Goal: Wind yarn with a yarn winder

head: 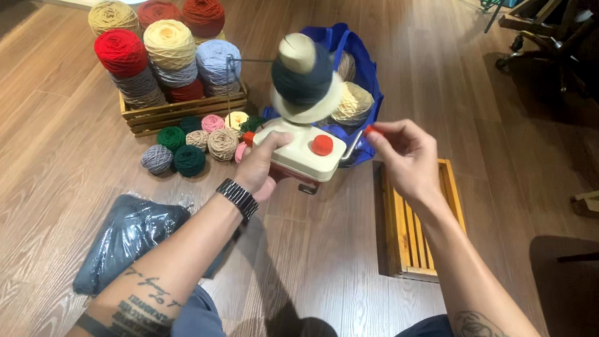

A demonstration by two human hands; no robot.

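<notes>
Centre frame: cream yarn winder (300, 153) with dark-blue yarn cake (301, 77), steadied by left hand (263, 165) clasped on its base. Right hand (407, 159), fingers pinched on red crank knob (370, 130). Wood-plank floor (24, 180); crate of yarn cones (164, 60) upper left; slatted wooden tray (408, 227) right.

The left hand (264, 162) grips the cream plastic yarn winder (300, 149), dark blue-grey yarn cake (300, 81) above it. The right hand (405, 156) pinches the winder's small red crank knob (370, 130); an empty slatted wooden crate (413, 219) lies just below it.
</notes>
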